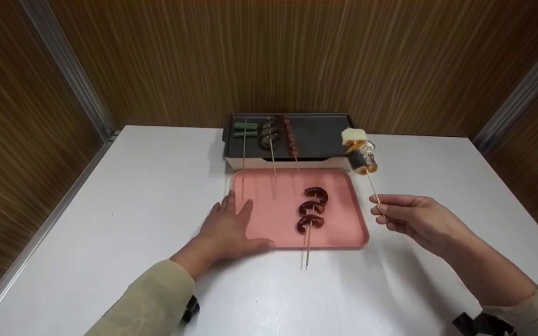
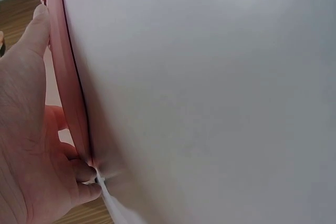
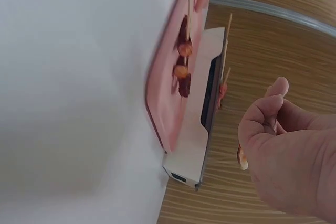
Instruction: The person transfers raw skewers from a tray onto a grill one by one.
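Observation:
My right hand [image 1: 418, 218] pinches the wooden stick of a food skewer [image 1: 362, 157] between thumb and fingers, right of the pink tray [image 1: 269, 217]. Threaded on it are a white chunk and a dark, shiny, orange-edged piece, raised above the table. In the right wrist view the hand itself hides most of this skewer. My left hand [image 1: 224, 233] rests at the tray's front left corner, fingers along the left rim, thumb at the front rim. On the tray lies a skewer of brownish-red curled pieces [image 1: 311, 221], its stick jutting over the front edge.
Directly behind the tray stands a dark grill plate [image 1: 327, 133] with a pale base. Across its left half lie a skewer of green stalks [image 1: 245, 127], one of dark rounded pieces [image 1: 268, 135] and a thin red one [image 1: 290, 137]. Wood-grain panels [image 1: 194, 60] enclose the white table.

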`<action>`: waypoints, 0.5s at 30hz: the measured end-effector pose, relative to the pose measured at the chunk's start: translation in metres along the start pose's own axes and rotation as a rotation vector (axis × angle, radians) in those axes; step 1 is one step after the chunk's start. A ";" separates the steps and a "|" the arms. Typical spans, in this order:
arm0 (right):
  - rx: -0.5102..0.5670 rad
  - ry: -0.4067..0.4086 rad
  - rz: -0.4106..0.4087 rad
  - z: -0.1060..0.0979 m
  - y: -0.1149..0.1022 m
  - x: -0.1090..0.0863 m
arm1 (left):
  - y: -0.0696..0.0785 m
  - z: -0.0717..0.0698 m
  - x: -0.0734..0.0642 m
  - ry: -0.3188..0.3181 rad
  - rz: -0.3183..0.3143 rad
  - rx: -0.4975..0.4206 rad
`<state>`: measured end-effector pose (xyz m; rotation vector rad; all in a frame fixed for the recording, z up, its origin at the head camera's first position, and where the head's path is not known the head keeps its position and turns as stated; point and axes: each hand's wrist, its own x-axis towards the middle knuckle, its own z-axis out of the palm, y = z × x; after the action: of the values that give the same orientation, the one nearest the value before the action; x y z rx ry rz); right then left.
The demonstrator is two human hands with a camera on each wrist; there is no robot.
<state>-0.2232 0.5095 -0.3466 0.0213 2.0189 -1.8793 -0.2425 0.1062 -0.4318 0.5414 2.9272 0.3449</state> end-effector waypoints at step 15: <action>0.065 0.006 -0.028 -0.013 -0.029 0.073 | 0.000 0.000 -0.001 -0.010 -0.015 0.008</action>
<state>-0.3019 0.5010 -0.3391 0.0166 1.9713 -1.9639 -0.2418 0.1059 -0.4321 0.5201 2.9228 0.3281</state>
